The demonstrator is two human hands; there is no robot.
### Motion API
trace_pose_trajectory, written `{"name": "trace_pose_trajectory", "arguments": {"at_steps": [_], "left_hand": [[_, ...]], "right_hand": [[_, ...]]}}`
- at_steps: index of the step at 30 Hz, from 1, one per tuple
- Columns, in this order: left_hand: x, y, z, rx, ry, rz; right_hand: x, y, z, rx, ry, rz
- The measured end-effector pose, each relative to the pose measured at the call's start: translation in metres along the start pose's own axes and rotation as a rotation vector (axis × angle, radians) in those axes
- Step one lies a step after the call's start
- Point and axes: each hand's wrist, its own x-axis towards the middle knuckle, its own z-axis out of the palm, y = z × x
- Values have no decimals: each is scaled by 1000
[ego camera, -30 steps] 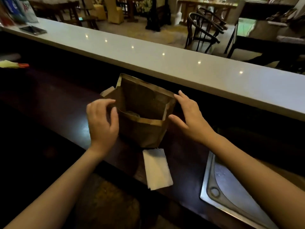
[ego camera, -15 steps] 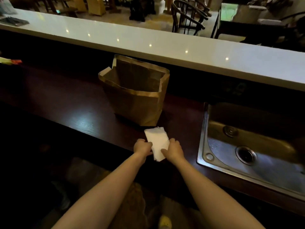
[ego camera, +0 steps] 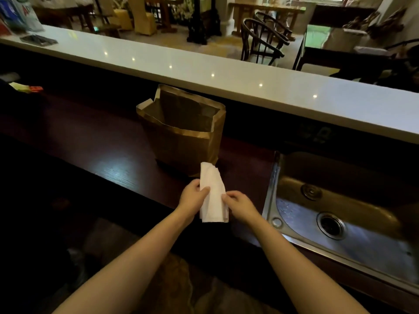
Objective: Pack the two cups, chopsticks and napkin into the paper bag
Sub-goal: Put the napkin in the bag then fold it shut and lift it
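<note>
A brown paper bag (ego camera: 181,146) stands upright and open on the dark wooden counter (ego camera: 108,152), below the white bar top. Just in front of it I hold a white folded napkin (ego camera: 213,196) lifted off the counter. My left hand (ego camera: 192,196) pinches its left edge and my right hand (ego camera: 238,202) pinches its right edge. The inside of the bag is dark, so I cannot tell what lies in it. No cups or chopsticks show outside the bag.
A steel sink (ego camera: 340,214) is set into the counter to the right of my hands. The white bar top (ego camera: 226,73) runs across behind the bag. A yellow and orange item (ego camera: 25,88) lies at the far left.
Both hands left the bag's sides, dropped to the napkin at the counter's near edge and picked it up. The napkin now stands more upright and curled between them.
</note>
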Motion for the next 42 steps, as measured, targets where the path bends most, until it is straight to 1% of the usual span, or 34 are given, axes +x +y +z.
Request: {"name": "trace_pose_trajectory", "arguments": {"at_steps": [3,5,7,11,13,16,20,21,23,25,27,32,36,38,40,42], "left_hand": [[-13,40,-5,-115,-58,77],[-21,64,-9,-170,-92,120],[-29,85,-13,-215,-111,179],[-38,118,-24,-245,-161,259],[-37,131,-32,-225,-179,289],[-27,145,-48,-175,-138,346],[-2,162,-70,-118,85,515],[9,168,-78,-101,115,561],[35,184,-96,-111,94,597],[63,200,-111,-170,10,577],[91,211,-122,-177,-53,579],[148,217,-145,-17,-43,583],[173,197,-169,232,-184,585],[179,184,-181,389,-190,653],[180,174,-191,546,-192,766],[181,164,-198,796,-185,898]], "right_hand": [[-9,-29,-24,167,71,-109],[-18,-50,-36,213,141,-230],[-26,-74,-48,178,187,-360],[-39,-121,-65,90,119,-532],[-39,-140,-70,32,120,-593],[-28,-162,-73,-3,125,-615],[-3,-190,-68,-91,145,-637],[4,-200,-66,-112,138,-642],[21,-220,-63,-152,126,-649],[40,-242,-59,-184,124,-644],[59,-260,-53,-220,141,-637],[103,-277,-26,-278,163,-549],[122,-263,-5,-417,165,-484],[125,-253,8,-506,143,-444],[123,-242,20,-597,140,-406],[119,-233,33,-714,124,-388]]}}
